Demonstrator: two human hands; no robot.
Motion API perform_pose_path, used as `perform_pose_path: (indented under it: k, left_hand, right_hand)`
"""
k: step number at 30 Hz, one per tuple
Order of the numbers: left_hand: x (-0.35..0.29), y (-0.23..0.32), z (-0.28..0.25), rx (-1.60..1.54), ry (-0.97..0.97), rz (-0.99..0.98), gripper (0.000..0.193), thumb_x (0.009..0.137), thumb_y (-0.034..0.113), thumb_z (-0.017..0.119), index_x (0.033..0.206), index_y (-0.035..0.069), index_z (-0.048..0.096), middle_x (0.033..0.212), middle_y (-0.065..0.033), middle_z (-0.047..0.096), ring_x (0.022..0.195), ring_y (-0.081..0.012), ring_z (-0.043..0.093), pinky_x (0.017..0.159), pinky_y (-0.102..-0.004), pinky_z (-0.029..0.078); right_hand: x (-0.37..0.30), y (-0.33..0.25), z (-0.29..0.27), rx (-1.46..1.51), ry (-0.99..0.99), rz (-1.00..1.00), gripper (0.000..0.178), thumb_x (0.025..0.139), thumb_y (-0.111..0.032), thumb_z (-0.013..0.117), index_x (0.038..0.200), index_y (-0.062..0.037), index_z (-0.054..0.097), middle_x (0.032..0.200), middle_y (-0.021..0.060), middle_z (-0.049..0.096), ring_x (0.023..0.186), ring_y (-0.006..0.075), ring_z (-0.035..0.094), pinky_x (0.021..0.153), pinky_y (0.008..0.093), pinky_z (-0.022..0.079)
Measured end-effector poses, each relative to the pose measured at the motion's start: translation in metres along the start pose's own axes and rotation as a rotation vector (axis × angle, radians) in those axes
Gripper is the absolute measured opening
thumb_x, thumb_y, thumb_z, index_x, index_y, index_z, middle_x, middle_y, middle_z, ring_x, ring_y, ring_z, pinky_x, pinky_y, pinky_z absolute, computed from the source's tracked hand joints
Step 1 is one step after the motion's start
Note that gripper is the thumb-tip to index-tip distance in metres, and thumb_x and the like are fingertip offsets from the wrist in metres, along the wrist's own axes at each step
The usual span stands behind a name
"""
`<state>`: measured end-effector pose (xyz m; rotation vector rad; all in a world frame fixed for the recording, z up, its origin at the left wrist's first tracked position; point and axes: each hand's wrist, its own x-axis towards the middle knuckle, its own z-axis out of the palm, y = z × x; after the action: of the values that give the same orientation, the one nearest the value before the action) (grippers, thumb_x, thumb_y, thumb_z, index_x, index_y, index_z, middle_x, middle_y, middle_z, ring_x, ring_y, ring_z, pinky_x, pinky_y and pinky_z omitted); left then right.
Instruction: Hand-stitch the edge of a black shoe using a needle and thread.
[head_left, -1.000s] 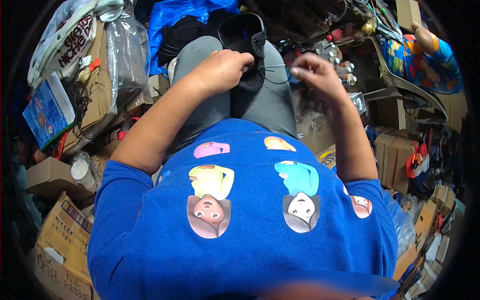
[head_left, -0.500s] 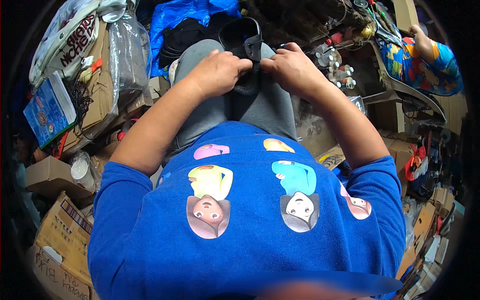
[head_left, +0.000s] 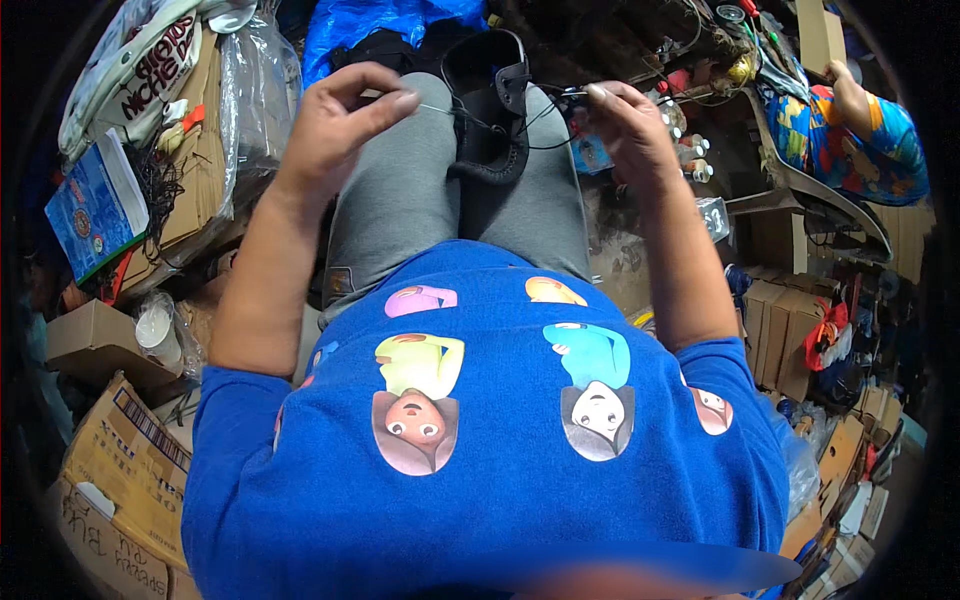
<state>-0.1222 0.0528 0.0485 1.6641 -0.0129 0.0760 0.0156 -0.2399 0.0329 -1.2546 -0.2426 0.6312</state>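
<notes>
- Black shoe, rounded and hollow, lies at the knee end of the matte grey trousers.
- Left hand pinches a thin, pale, straight thread.
- Right hand apparently pinches a fine dark cord, looping toward the shoe.

Soft light is covering the blue shirt, clear plastic is glinting, 1 smeared patch is blurring the bottom, and darkness is ringing the bending edges.
</notes>
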Motion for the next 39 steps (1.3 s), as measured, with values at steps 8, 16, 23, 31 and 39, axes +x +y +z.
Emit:
perform_pose_path:
  k: [8, 16, 23, 31, 39]
  left_hand:
    - [-0.003, -0.044, 0.002, -0.546, -0.122, -0.048, 0.023, 0.097, 0.03, 0.049, 0.091, 0.008, 0.051, 0.08, -0.0072, 0.056, 0.075, -0.0172, 0.055, 0.061, -0.0229, 0.041]
    - [-0.029, -0.033, -0.029, -0.606, -0.03, 0.045, 0.025, 0.097, 0.031, 0.046, 0.09, 0.008, 0.051, 0.08, -0.0079, 0.057, 0.077, -0.0235, 0.06, 0.078, -0.0353, 0.047]
    - [-0.031, -0.038, -0.057, -0.732, 0.098, -0.005, 0.015, 0.094, 0.024, 0.051, 0.085, 0.013, 0.056, 0.066, 0.0021, 0.038, 0.061, -0.0101, 0.034, 0.062, -0.0272, 0.031]
    - [-0.052, -0.049, -0.116, 0.003, 0.574, -0.144, 0.018, 0.093, 0.025, 0.057, 0.094, 0.008, 0.062, 0.082, -0.0002, 0.059, 0.074, -0.0053, 0.052, 0.065, -0.0212, 0.042]
    - [0.057, -0.027, 0.051, 0.421, -0.168, 0.053, 0.05, 0.07, 0.017, 0.077, 0.115, 0.004, 0.059, 0.109, -0.0082, 0.06, 0.101, -0.0148, 0.055, 0.09, -0.0281, 0.043]
  right_hand:
    - [0.01, 0.021, 0.012, 0.422, -0.004, -0.085, 0.017, 0.095, -0.026, 0.053, 0.09, -0.0094, 0.051, 0.08, 0.0042, 0.053, 0.076, 0.0191, 0.055, 0.082, 0.0426, 0.048]
    - [-0.018, 0.007, -0.034, 0.421, 0.041, -0.194, 0.022, 0.097, -0.03, 0.046, 0.091, -0.0092, 0.049, 0.081, 0.0066, 0.056, 0.094, 0.0304, 0.061, 0.087, 0.0563, 0.049]
    - [-0.028, -0.018, -0.078, 0.466, 0.267, -0.155, 0.013, 0.094, -0.023, 0.055, 0.086, -0.0131, 0.052, 0.07, -0.0016, 0.043, 0.056, 0.009, 0.035, 0.056, 0.0254, 0.032]
    - [-0.065, -0.028, -0.131, -0.513, 0.523, -0.007, 0.026, 0.089, -0.019, 0.058, 0.112, -0.0065, 0.063, 0.092, -0.0003, 0.061, 0.076, 0.0072, 0.051, 0.066, 0.0217, 0.041]
    - [0.004, -0.004, 0.009, -1.003, -0.143, -0.19, 0.02, 0.076, -0.004, 0.069, 0.094, -0.01, 0.072, 0.092, 0.006, 0.063, 0.084, 0.0145, 0.062, 0.074, 0.0274, 0.049]
